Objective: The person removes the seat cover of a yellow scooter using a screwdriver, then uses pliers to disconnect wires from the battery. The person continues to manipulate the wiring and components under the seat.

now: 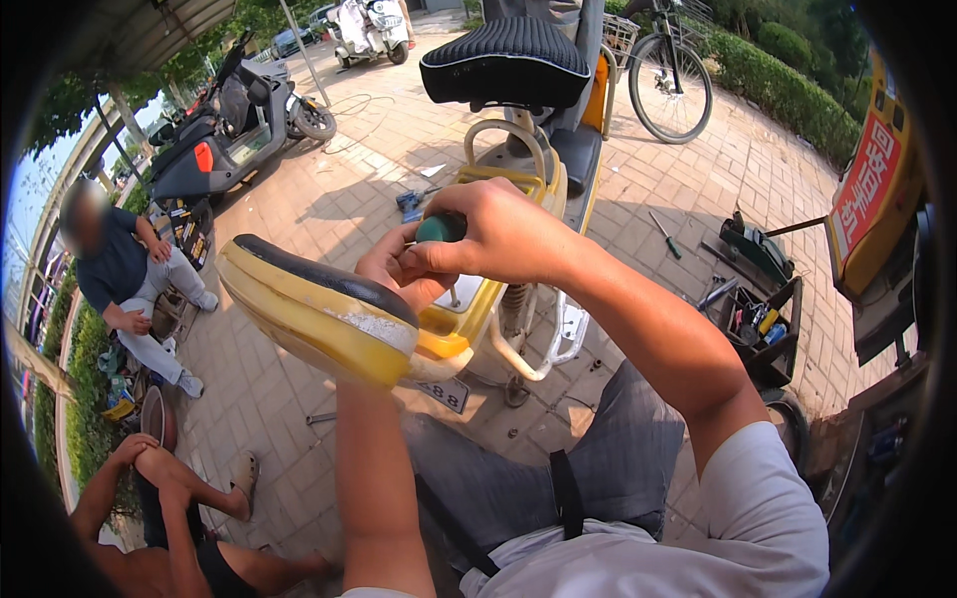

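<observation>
Green handle [442, 228], rounded, in right fingers [435, 259]; scuffed yellow shell [309, 317].

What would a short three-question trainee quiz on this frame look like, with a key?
1. True or false: the right hand is empty.
2. Multiple choice: what colour is the handle of the loose screwdriver lying on the paving? A) red B) green C) white
3. Fill in: the yellow padded part hides some of the person's own ____ forearm.

Key:
1. False; a green object is in its grip.
2. B
3. left
</observation>
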